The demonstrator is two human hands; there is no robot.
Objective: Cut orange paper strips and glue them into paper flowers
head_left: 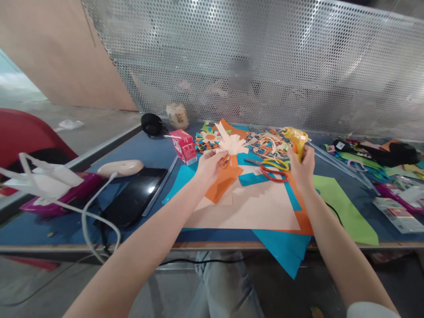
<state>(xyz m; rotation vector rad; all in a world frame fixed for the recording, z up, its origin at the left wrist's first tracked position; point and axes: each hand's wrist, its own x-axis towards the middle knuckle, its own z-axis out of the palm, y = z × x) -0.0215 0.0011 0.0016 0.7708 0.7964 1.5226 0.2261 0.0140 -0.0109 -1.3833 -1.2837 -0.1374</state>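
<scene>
My left hand [209,168] is closed, pinching a pale cream paper flower [232,145] with strip-like petals, held above the sheets. Small orange loops of paper [225,161] show by its fingertips; whether they belong to the flower I cannot tell. My right hand [303,167] is wrapped round the handle of a yellow hot glue gun [296,136], whose nozzle points left, apart from the flower. Between the hands lie scissors [274,170] with red and yellow handles. Under my left hand are an orange paper piece [220,187] and a large pale peach sheet [251,212].
A pink drink carton [184,148] with a straw stands left of my left hand. Colourful paper scraps [270,143] are heaped behind the scissors. A black phone [134,196] and white cables [85,221] lie left. Green paper [344,207] lies right. A perforated metal panel [265,57] rises behind.
</scene>
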